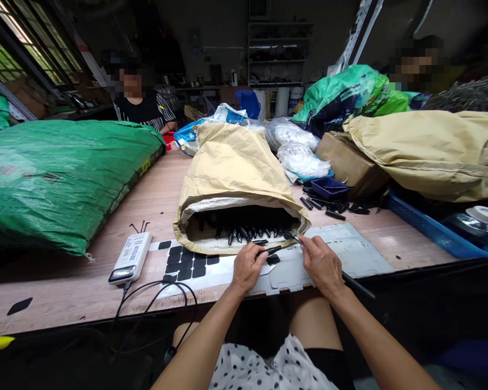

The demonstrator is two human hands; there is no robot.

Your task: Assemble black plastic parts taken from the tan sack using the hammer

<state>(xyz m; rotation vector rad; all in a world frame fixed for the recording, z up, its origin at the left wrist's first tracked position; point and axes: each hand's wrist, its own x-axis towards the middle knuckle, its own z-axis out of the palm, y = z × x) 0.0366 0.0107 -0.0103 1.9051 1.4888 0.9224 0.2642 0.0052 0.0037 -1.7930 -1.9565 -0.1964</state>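
Observation:
My left hand (246, 266) is closed on a slim black piece (273, 250) that points right, just in front of the sack's mouth. My right hand (320, 265) grips a dark rod (358, 285); its thin metal end with a black tip (289, 236) comes out past the fingers toward the left. Behind both hands lies an open tan paper sack (233, 162), its mouth facing me, with many small black parts (244, 234) inside. Under my hands is a grey flat sheet (350, 249). Black rounded-square stickers (186, 262) on white backing are left of my left hand.
A green sack (61, 173) fills the left. A white device (130, 257) with a black cable lies nearer. At right are a purple tray (329, 188), loose black parts, a cardboard box (347, 160), a blue basket (427, 222) and another tan sack (439, 146). Two people are beyond.

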